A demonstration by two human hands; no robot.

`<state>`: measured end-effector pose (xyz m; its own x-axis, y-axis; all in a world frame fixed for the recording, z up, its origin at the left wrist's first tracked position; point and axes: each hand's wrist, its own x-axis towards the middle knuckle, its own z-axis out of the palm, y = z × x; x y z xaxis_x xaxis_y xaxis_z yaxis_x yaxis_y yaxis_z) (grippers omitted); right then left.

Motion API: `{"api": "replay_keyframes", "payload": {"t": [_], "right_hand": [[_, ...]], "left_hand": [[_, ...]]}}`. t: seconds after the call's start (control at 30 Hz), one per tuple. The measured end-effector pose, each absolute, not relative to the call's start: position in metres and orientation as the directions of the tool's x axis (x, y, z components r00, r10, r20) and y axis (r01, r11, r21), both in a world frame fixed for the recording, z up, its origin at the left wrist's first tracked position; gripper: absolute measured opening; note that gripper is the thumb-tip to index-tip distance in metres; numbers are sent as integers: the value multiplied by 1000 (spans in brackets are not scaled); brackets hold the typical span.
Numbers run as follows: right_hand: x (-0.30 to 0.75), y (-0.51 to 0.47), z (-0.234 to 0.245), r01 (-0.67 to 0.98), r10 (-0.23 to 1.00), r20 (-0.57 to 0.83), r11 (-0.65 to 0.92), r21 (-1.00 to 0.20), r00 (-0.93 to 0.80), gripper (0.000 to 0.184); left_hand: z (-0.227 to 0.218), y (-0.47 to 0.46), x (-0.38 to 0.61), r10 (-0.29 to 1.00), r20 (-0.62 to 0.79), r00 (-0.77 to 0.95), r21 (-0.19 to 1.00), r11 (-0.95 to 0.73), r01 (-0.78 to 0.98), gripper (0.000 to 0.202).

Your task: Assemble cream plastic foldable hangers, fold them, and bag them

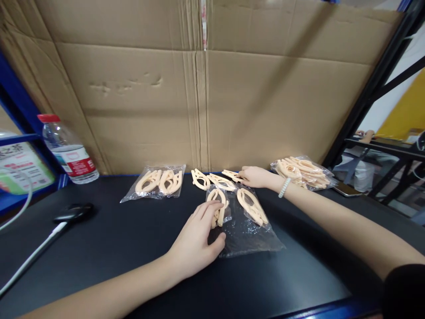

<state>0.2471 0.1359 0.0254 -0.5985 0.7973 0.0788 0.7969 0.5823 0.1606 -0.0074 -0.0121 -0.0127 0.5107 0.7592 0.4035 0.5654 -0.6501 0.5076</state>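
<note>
Beige folded plastic hangers lie around both hands. My left hand [199, 235] rests its fingertips on a folded hanger [216, 199] at the left side of a clear plastic bag [252, 243]; the thumb is spread away. A second hanger [251, 206] lies on the right part of that bag. My right hand [255, 176], with a bead bracelet at the wrist, reaches to the back and has its fingers closed on the end of a loose hanger [230, 175]. Beside it lie two more loose hangers, a middle one [221, 181] and a left one [200, 179].
A bag with two hangers [159, 181] lies at back left, a fuller hanger bag [302, 173] at back right by a phone [347, 189]. A water bottle [71, 153] and a black device with a white cable [73, 212] are left. Cardboard [139, 97] walls the back.
</note>
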Motion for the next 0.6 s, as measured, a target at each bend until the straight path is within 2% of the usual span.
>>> {"api": "replay_keyframes", "payload": {"t": [0.17,0.23,0.33,0.37,0.6], "right_hand": [[269,130,38,855,853,115,485,185,-509,31],[274,133,39,840,838,113,511,182,-534,39],[277,139,34,792,798,44,589,160,-602,63],[278,141,32,782,788,21,606,150,-615,65],[300,121,33,806,811,-39,585,86,-584,33]], "left_hand": [[-11,-12,-7,764,391,513,510,-644,570,52],[-11,-13,-7,758,405,512,507,-652,564,51],[-11,-13,-7,748,426,508,499,-663,557,51],[-11,-13,-7,746,431,507,497,-666,557,51],[-15,-12,-9,708,489,509,471,-706,529,53]]}}
